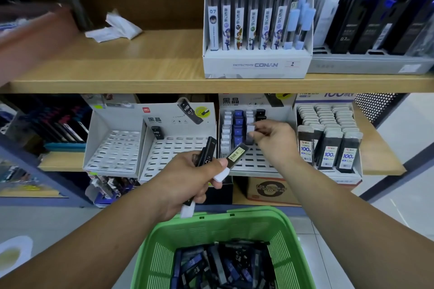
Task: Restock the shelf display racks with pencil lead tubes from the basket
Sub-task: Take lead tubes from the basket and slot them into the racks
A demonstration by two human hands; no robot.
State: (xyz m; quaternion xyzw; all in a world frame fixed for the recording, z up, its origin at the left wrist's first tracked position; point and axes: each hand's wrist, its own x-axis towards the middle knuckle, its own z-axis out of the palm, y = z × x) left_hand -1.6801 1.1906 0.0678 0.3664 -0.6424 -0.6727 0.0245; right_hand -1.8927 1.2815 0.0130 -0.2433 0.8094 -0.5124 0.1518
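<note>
Wood-grain upper shelf spans the view, with the lower shelf beneath it.

- Green basket: slatted plastic, bottom centre, below both forearms. It holds a heap of loose tubes, black and blue, lying crosswise.
- Conan box: white card, on the upper shelf, with long tubes standing in it, capped in blue, red and green.
- Grey tray: just right of the Conan box, filled with dark flat packs.
- "100" box: right end of the lower shelf, with rows of black packs.
- Left rack: pale slotted card, on the lower shelf.
- Middle rack: same make, just beside the left rack. A single tube marked HB 0.7 stands at its back left corner.
- Right rack: next along, with columns of white-capped and blue-capped tubes at its back.
- Cardboard box: under the lower shelf.
- Left hand: fingers curled tight round a bundle of tubes. Black bodies point up towards the racks and white caps show below the fist.
- Right hand: at the right rack, thumb and forefinger pinching a white-capped tube in the third column. Whether it sits in a slot cannot be told.
- Crumpled paper: white, at the back of the upper shelf.
</note>
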